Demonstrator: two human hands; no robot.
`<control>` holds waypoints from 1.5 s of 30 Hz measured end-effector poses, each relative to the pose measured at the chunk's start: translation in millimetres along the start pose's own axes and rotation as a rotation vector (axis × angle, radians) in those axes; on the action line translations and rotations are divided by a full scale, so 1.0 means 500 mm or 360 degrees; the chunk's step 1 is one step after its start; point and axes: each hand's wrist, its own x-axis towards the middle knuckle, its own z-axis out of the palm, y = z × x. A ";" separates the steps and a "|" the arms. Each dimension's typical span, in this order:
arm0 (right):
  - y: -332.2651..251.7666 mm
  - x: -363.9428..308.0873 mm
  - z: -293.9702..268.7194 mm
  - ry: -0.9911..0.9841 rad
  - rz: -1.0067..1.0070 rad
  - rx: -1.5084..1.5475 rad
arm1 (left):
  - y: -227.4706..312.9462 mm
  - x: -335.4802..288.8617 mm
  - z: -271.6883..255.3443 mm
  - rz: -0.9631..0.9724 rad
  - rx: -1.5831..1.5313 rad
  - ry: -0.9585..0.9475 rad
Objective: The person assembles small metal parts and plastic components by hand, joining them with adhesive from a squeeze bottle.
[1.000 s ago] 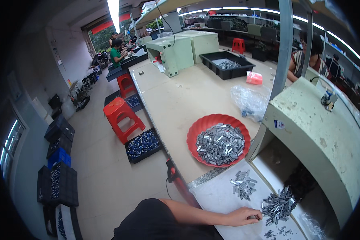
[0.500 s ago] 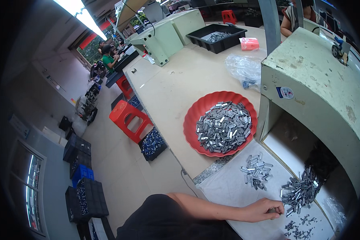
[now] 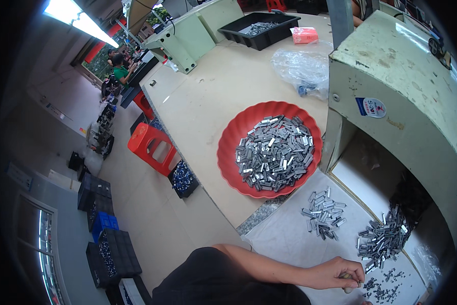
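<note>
My left hand point(image 3: 340, 274) reaches in from the lower edge, with its thumb and fingers pinched together. A tiny thing seems to be at the fingertips, too small to name. Just beyond the fingertips lies a heap of dark and silvery metal pieces point(image 3: 385, 239). Tiny dark parts point(image 3: 383, 287) are scattered beside the hand. A smaller pile of silvery metal pieces point(image 3: 324, 213) rests on the white work surface point(image 3: 279, 239). Of my right hand, only slivers of skin show at the bottom edge; its fingers are hidden.
A red scalloped bowl point(image 3: 228, 157) full of metal pieces stands on the table point(image 3: 188, 112). At right is a pale green machine housing point(image 3: 401, 71). Farther back are a clear plastic bag point(image 3: 302, 68), a black tray point(image 3: 238, 38) and a red stool point(image 3: 149, 147).
The view has shifted, so the bowl and table sit higher and farther left. My left hand has turned slightly and its fingers are more tightly curled.
</note>
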 end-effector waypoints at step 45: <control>-0.023 0.040 0.052 0.0132 -0.0193 0.1338 | 0.008 0.009 -0.008 0.0078 0.0646 0.0373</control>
